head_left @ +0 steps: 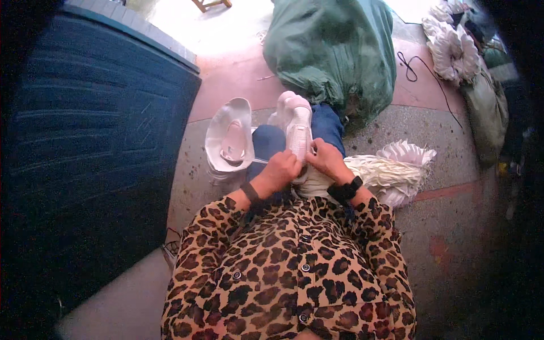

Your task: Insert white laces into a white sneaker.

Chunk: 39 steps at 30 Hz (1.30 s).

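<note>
A white shoe upper (pixel 298 133) lies lengthwise over my lap, its rounded toe pointing away from me, with other white uppers bunched beside its toe. My left hand (pixel 283 169) is closed at the upper's near left edge, and a thin white cord (pixel 260 161) runs out leftward from it. On the opposite edge, my right hand (pixel 328 160) pinches with thumb and fingers. What exactly lies between the fingertips is too small to see. To the left stands a nested stack of white uppers (pixel 214 141).
A big green sack (pixel 334 48) stands just ahead of my legs. White uppers (pixel 391 173) lie heaped on the floor at my right. A dark blue panelled door (pixel 107 124) fills the left side. A black cable (pixel 439 82) and a full greyish sack (pixel 484 110) are far right.
</note>
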Motion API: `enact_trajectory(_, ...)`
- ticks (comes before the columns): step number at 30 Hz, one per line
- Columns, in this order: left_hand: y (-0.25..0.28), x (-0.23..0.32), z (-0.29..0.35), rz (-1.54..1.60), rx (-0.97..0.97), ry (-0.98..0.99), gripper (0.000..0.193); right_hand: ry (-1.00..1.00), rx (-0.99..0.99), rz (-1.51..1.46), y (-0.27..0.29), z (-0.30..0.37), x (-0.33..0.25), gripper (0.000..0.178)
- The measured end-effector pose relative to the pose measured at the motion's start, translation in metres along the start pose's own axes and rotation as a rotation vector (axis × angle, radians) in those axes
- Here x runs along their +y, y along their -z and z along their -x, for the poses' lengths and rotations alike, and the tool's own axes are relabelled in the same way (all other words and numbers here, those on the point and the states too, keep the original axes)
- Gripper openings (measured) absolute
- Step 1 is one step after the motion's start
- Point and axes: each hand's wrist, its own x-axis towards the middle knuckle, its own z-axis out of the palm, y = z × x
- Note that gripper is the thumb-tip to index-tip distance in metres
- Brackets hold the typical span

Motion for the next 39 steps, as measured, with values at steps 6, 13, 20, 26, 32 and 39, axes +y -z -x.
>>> enact_trajectory(6, 0.029, -0.007, 0.013, 0.193, 0.112, 0.03, 0.011, 0.182, 0.15, -0.35, -0.018, -0.006, 0.059, 0.026)
enact_trajectory(13, 0.065, -0.077, -0.007, 0.375, 0.349, 0.717, 0.014, -0.179, 0.02, -0.697, 0.034, -0.004, 0.029, 0.026)
enact_trajectory(20, -0.005, -0.073, -0.054, 0.443, 0.01, 0.633, 0.019, -0.076, 0.095, -0.665, 0.033, -0.04, 0.03, 0.028)
enact_trajectory(26, -0.027, -0.065, -0.074, 0.379, -0.156, 0.691, 0.026, -0.085, 0.145, -0.641, 0.039, -0.04, 0.054, 0.03)
enact_trajectory(32, -0.014, -0.061, -0.089, 0.422, -0.226, 0.662, 0.029, -0.021, 0.183, -0.516, 0.027, -0.045, 0.047, 0.029)
enact_trajectory(39, -0.024, -0.056, -0.089, 0.461, -0.138, 0.75, 0.033, 0.047, 0.231, -0.32, 0.031, -0.042, 0.034, 0.03)
